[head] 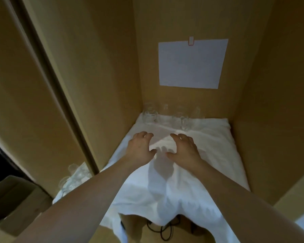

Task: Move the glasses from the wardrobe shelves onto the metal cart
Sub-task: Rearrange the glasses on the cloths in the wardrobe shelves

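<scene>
Two bare hands are seen reaching into a tan wooden wardrobe compartment, both held above the rumpled white cloth that lines its shelf. The left hand is empty, its fingers spread and loosely curved; the right hand is likewise empty and relaxed, nothing being grasped by either. The cloth serves as the landmark: at its far edge, against the back wall, a row of clear drinking glasses is stood, well ahead of the fingertips. About four or five can be made out there, though blur and transparency prevent a firm count. More clear glassware is visible beyond the cloth's near-left edge, lower down; its number cannot be told. One white paper sheet is fixed above the cloth's far edge by a small tab.

The metal cart is not clearly shown. Risk is judged to lie in the crowding: a glass lifted from the tight row could be knocked against its neighbour, and the loose, wrinkled cloth could be dragged, tipping those stood on it.
</scene>
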`<move>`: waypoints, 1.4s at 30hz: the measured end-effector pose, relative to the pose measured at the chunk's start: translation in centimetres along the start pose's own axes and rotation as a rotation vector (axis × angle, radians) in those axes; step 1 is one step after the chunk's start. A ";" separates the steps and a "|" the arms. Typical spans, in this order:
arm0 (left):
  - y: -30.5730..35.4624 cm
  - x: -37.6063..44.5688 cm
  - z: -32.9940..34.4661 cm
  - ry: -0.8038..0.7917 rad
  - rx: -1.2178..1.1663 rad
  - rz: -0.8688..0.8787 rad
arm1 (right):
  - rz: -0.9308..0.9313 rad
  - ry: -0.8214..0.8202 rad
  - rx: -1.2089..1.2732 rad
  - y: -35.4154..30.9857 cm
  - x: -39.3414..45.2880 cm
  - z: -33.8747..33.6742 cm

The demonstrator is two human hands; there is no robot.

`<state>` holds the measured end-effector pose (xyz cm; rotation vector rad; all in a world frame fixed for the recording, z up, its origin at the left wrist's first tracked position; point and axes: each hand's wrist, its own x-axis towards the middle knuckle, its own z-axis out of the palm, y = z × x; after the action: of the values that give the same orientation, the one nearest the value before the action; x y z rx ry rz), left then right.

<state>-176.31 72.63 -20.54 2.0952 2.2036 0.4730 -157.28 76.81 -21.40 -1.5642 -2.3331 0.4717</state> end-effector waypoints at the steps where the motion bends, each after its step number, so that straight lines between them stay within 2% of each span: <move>1: -0.6 -0.6 -0.1 -0.002 0.013 -0.001 | -0.001 0.002 -0.007 -0.5 -0.4 0.2; 9: -5.5 -6.2 -2.2 -0.007 0.014 0.046 | 0.037 -0.003 -0.016 -6.4 -3.7 3.4; 19: -15.3 -15.7 -3.7 -0.092 0.008 0.074 | 0.076 -0.081 -0.072 -17.0 -10.2 10.4; 31: -28.7 -24.9 -6.7 -0.152 0.036 -0.106 | 0.008 -0.181 -0.082 -29.7 -13.9 18.5; 42: -39.4 -26.6 -6.5 -0.191 -0.013 -0.356 | -0.110 -0.344 -0.093 -36.1 -9.5 25.7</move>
<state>-214.00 44.24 -29.11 1.6103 2.3735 0.2467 -194.48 52.39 -29.82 -1.4822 -2.7163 0.6600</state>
